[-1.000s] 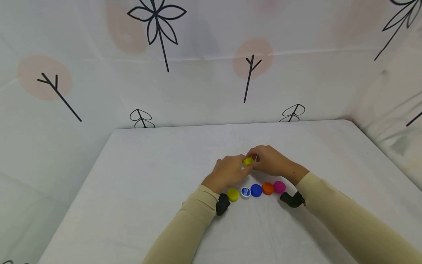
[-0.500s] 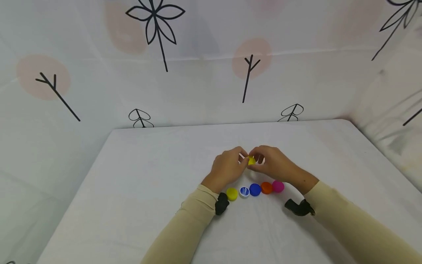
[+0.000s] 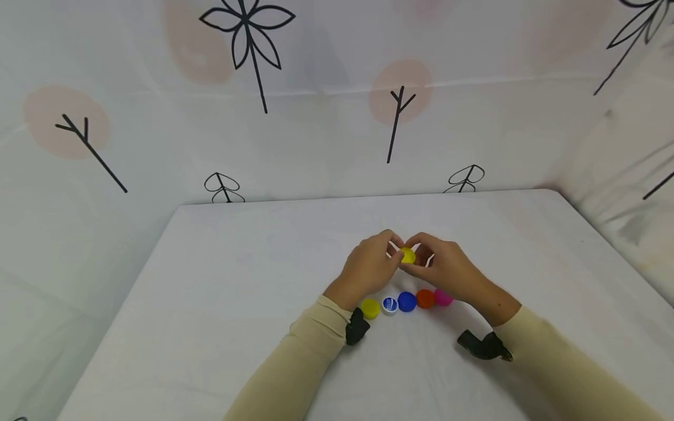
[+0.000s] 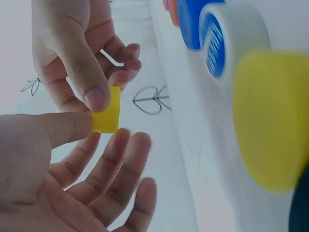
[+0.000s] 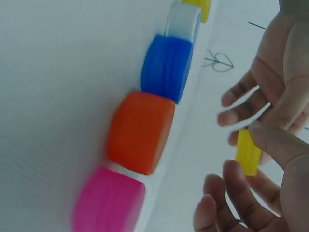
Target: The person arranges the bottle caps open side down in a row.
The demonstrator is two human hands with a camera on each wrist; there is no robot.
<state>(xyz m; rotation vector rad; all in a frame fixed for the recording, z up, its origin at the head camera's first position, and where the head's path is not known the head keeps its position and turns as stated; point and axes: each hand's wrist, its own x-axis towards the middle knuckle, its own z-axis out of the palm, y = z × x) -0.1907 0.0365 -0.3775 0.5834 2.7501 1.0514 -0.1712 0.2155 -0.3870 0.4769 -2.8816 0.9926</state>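
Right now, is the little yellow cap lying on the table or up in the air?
Up in the air. The yellow cap is pinched between the left hand and right hand, above the table.

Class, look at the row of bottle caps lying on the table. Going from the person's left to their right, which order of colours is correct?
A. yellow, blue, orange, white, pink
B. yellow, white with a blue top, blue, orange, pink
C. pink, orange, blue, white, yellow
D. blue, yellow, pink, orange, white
B: the head view shows the yellow cap, the white cap with a blue top, the blue cap, the orange cap and the pink cap in that order.
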